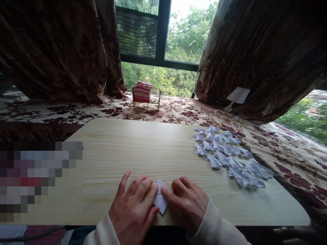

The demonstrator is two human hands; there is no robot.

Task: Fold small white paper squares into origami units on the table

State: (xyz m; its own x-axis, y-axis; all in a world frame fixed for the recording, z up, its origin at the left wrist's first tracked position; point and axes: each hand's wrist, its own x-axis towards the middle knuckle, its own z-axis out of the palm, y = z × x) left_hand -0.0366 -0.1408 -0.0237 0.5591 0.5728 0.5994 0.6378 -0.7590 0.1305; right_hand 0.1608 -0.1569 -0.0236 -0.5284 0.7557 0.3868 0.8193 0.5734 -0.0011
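Folded white paper (161,204) at lower centre of frame, flat on the wooden table (122,146), between the two hands. Long axis runs roughly up-down the frame, one point away from the person, one toward. Left hand (134,207) along its left edge, palm down, fingers spread, touching, not gripping. Right hand (190,204) at its right, index fingertip on the upper part, other fingers curled; whether the thumb pinches, cannot tell. Both hands about equally near. Folded paper pieces (222,148) cluster at right of frame, well apart.
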